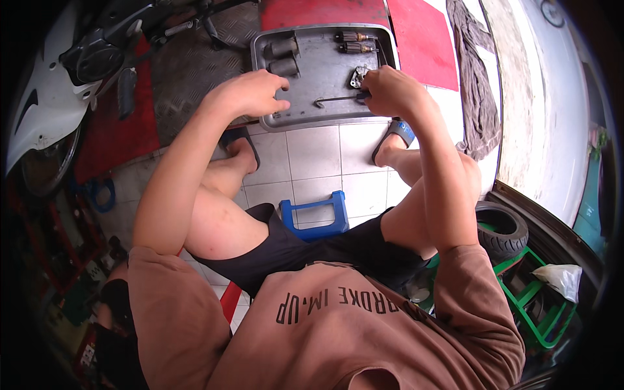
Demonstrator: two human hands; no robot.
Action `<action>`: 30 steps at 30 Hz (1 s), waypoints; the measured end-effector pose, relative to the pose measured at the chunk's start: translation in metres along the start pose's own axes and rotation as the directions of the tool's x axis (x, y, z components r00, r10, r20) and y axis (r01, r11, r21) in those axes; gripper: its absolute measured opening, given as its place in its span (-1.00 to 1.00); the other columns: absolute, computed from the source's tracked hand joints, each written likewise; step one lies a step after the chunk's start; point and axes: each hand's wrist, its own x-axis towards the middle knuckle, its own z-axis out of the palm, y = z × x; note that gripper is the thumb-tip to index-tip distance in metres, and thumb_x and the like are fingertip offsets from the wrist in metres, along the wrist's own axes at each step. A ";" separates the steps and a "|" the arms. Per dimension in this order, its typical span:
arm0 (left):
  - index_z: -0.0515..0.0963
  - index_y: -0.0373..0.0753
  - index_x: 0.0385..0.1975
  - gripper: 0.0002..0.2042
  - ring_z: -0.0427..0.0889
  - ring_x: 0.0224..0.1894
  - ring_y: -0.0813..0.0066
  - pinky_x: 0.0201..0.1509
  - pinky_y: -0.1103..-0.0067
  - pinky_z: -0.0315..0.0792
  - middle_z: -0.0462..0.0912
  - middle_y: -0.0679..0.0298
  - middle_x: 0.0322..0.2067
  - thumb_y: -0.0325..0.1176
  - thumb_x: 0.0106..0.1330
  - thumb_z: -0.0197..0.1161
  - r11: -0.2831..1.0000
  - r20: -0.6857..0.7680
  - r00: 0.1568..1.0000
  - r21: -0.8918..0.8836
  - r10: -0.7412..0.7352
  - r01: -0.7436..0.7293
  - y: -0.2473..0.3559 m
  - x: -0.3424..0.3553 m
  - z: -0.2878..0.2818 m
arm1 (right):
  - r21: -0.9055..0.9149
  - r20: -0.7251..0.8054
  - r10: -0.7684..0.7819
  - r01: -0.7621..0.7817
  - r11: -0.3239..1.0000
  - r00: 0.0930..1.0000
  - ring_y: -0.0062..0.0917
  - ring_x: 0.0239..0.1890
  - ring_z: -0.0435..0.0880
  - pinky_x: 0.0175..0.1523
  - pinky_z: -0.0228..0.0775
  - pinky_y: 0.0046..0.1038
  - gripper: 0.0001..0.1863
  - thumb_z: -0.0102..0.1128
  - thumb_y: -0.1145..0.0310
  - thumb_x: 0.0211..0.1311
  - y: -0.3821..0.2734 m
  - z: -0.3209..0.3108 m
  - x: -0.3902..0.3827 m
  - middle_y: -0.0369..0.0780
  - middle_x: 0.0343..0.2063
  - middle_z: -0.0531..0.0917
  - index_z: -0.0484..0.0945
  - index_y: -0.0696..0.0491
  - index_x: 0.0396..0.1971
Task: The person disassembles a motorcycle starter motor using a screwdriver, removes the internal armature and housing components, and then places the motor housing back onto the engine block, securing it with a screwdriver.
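Observation:
My left hand [250, 93] hovers over the left front corner of a grey metal tray [316, 121], its thumb and forefinger apart with nothing between them. At the tray's right side, the curled fingers of my right hand [392, 88] grip the edge of a small metal part with a dark base [357, 77]. Just under these fingers lies a thin hooked rod [338, 100]; its right end is partly hidden by the hand. Two dull grey metal cylinders [284, 47] rest in the tray's left half. Two motor armatures [355, 47] with shafts lie at the back right.
Beneath the tray is a bench with red mats [426, 42] and a patterned metal plate [195, 68]. A grey cloth [478, 84] hangs to the right. A motorcycle [58, 84] stands left. Below are a blue stool [318, 227], a tyre [504, 234] and a green crate [552, 331].

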 end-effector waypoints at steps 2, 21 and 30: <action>0.48 -0.26 0.08 -0.54 0.63 -0.09 0.09 0.01 0.33 0.46 0.65 -0.01 -0.17 -0.13 0.25 0.21 1.000 -0.001 1.000 0.002 -0.002 0.002 0.000 -0.002 -0.001 | -0.025 0.066 0.014 -0.013 1.000 0.998 -0.25 -0.12 0.66 -0.03 0.52 -0.31 -0.61 0.04 0.54 -0.09 -0.001 -0.003 0.003 -0.11 -0.22 0.68 0.62 0.07 -0.18; 0.48 -0.24 0.09 -0.54 0.64 -0.12 0.12 -0.02 0.34 0.47 0.66 0.05 -0.16 -0.13 0.25 0.21 1.000 0.004 1.000 0.014 0.000 0.000 0.001 0.001 0.001 | 0.017 -0.060 0.020 -0.019 1.000 0.998 -0.21 -0.18 0.68 -0.09 0.55 -0.29 -0.72 0.06 0.58 -0.07 0.004 0.010 0.012 -0.07 -0.32 0.68 0.61 0.11 -0.29; 0.48 -0.25 0.09 -0.54 0.64 -0.12 0.11 -0.01 0.35 0.47 0.66 0.03 -0.15 -0.14 0.25 0.21 1.000 0.016 1.000 0.014 0.003 -0.004 0.000 0.002 0.002 | 0.014 0.000 0.030 -0.030 0.999 1.000 -0.22 -0.16 0.67 -0.08 0.54 -0.29 -0.69 0.07 0.55 -0.10 0.005 0.000 0.003 -0.08 -0.29 0.68 0.62 0.10 -0.28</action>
